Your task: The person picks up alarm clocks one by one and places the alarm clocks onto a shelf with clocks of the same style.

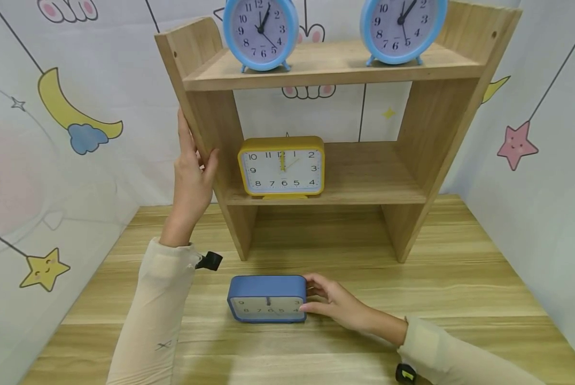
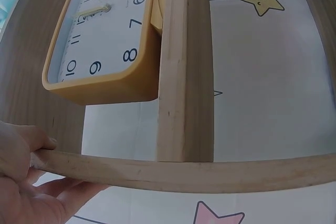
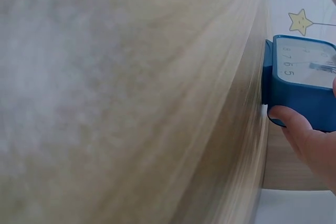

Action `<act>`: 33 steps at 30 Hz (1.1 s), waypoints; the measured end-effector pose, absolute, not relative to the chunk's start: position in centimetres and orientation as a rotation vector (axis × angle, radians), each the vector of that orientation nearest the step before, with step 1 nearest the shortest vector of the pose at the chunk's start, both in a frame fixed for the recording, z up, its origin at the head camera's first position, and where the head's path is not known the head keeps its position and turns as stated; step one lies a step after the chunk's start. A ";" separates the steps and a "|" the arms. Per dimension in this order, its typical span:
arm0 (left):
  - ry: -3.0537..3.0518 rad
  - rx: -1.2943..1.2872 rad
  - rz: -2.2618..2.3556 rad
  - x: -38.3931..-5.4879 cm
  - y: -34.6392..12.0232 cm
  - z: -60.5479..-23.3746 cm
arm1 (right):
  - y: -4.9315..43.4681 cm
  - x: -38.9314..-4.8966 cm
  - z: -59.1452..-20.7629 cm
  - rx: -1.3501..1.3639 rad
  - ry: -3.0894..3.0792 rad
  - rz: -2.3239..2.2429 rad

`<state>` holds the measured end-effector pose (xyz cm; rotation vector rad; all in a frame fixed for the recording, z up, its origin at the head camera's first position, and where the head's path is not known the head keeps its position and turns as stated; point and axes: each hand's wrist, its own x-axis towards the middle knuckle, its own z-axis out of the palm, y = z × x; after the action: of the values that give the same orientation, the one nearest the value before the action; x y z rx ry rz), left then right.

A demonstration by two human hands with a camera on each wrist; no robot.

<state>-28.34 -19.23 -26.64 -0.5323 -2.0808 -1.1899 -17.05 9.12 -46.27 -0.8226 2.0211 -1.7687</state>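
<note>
At the left of the head view my left hand (image 1: 191, 179) grips the left side panel of a wooden shelf (image 1: 326, 198). In the left wrist view the thumb lies on one face of that panel (image 2: 131, 174), the other fingers on the opposite face. On the table before the shelf stands a blue rectangular clock (image 1: 268, 287), its face to the front. My right hand (image 1: 340, 303) holds this clock at its right end, with the thumb by the front corner. The right wrist view shows fingertips (image 3: 286, 114) against the clock's side, low near its base.
A yellow rectangular clock (image 1: 282, 143) stands at the left of the middle shelf board. On the top board are two round light-blue clocks, one left (image 1: 261, 45) and one right (image 1: 400, 40). The wood-grain table (image 1: 480, 299) meets patterned cloth walls (image 1: 547, 214) behind and at the sides.
</note>
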 end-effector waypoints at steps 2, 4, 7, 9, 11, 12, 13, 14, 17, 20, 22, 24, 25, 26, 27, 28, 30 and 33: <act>-2.083 -0.531 -1.185 -28.3 -19.2 -26.7 | 9.2 -17.1 -46.4 -0.827 2.021 -1.770; -2.084 -0.531 -1.182 -28.3 -19.1 -26.7 | 9.3 -17.1 -46.4 -0.832 2.025 -1.771; -2.083 -0.531 -1.179 -28.3 -19.0 -26.6 | 9.4 -17.1 -46.5 -0.842 2.033 -1.770; -2.083 -0.531 -1.185 -28.3 -19.0 -26.6 | 9.6 -17.1 -46.5 -0.848 2.040 -1.771; -2.085 -0.528 -1.186 -28.2 -19.0 -26.5 | 9.7 -17.0 -46.5 -0.854 2.043 -1.778; -2.088 -0.528 -1.187 -28.2 -19.0 -26.4 | 9.7 -17.0 -46.5 -0.858 2.043 -1.781; -2.088 -0.529 -1.189 -28.2 -19.0 -26.4 | 9.8 -17.0 -46.5 -0.862 2.044 -1.784; -2.088 -0.532 -1.191 -28.2 -19.0 -26.4 | 9.8 -17.0 -46.5 -0.867 2.045 -1.787; -2.084 -0.537 -1.197 -28.2 -19.0 -26.4 | 10.1 -17.0 -46.4 -0.863 2.047 -1.791; -2.083 -0.534 -1.198 -28.3 -19.0 -26.5 | 10.4 -17.0 -46.2 -0.833 2.042 -1.794; -2.086 -0.529 -1.195 -28.3 -19.0 -26.5 | 10.6 -16.9 -46.1 -0.809 2.037 -1.797; -2.088 -0.524 -1.194 -28.3 -19.1 -26.5 | 10.8 -16.9 -46.0 -0.790 2.032 -1.798; -2.090 -0.523 -1.193 -28.3 -19.1 -26.5 | 10.9 -16.9 -45.9 -0.783 2.030 -1.801; -2.091 -0.520 -1.191 -28.3 -19.1 -26.6 | 11.0 -16.9 -45.9 -0.776 2.026 -1.806; -2.094 -0.519 -1.189 -28.3 -19.1 -26.6 | 11.1 -16.9 -45.8 -0.777 2.022 -1.813; -2.095 -0.517 -1.189 -28.3 -19.1 -26.6 | 11.2 -16.9 -45.8 -0.782 2.024 -1.818; -2.097 -0.514 -1.185 -28.4 -19.2 -26.6 | 11.4 -16.9 -45.7 -0.789 2.028 -1.828; -2.096 -0.510 -1.186 -28.4 -19.2 -26.7 | 11.7 -16.9 -45.6 -0.784 2.032 -1.839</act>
<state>-28.42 -19.19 -26.67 -0.5098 -2.0964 -1.1861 -16.92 11.67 -45.56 -0.7841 2.0318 -1.8388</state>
